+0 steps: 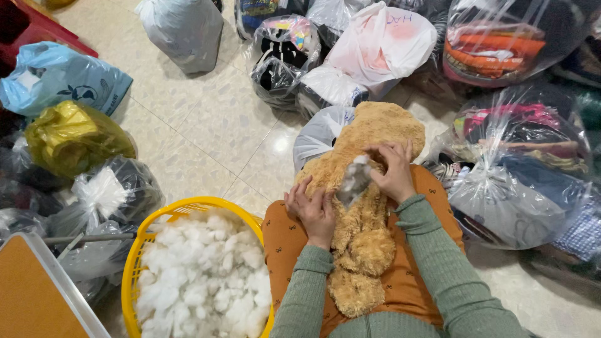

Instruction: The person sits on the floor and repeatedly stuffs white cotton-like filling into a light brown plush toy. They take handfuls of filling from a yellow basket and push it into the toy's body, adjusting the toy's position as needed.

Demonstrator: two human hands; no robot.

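Tan plush toy [369,206] lay across the person's lap, long axis running straight away from the body.

The right hand [393,170] was curled at the toy's upper body, fingertips pinched on a tuft of white stuffing [355,178] at an opening just to its left; it was the hand nearer the opening. The left hand [313,208] lay partly open, fingers spread flat against the toy's near-left flank, pressing rather than gripping. Below and left of the left hand stood a yellow basket [139,250] heaped with white stuffing. Beyond the right hand sat a white bag [382,44] bearing a handwritten mark, clear bags of folded cloth [519,181] to its right, and far left of both hands a yellow bag [72,134] and a pale blue printed bag [59,78].
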